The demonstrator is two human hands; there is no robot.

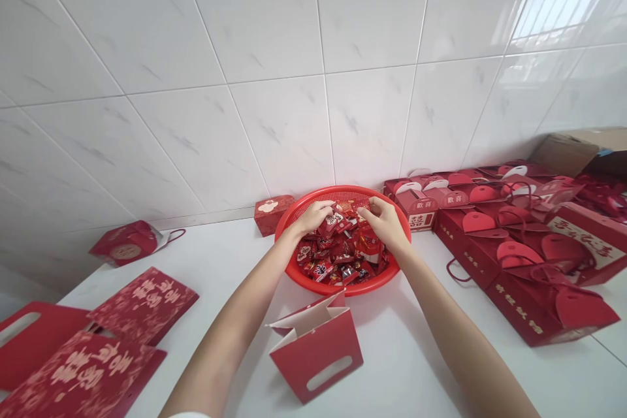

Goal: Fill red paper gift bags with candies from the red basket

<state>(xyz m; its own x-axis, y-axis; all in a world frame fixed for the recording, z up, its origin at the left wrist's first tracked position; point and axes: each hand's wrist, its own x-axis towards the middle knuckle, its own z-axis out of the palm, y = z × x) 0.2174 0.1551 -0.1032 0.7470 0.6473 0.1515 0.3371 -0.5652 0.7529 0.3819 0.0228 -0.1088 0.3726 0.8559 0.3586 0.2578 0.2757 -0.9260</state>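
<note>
Wrapped sweets [337, 249] lie heaped in a red plastic basket [313, 285] on a white table [215, 255], against the tiled wall. Left hand [315, 217] over the heap's far left, fingertips at a red packet; right hand [383, 221] opposite, thumb and fingers bent above the wrappers. Can't tell whether either is clamped on anything — the fingertips blend into the pile. Judging by looks: packets light, wrappers slick and crinkly, apt to slide over one another; best pinched at a crimped end or across the middle. Open red box [316, 347] stands tilted just before the basket, mouth up — thin card, likely light, easily creased; take it by the side panels rather than the slotted face.
</note>
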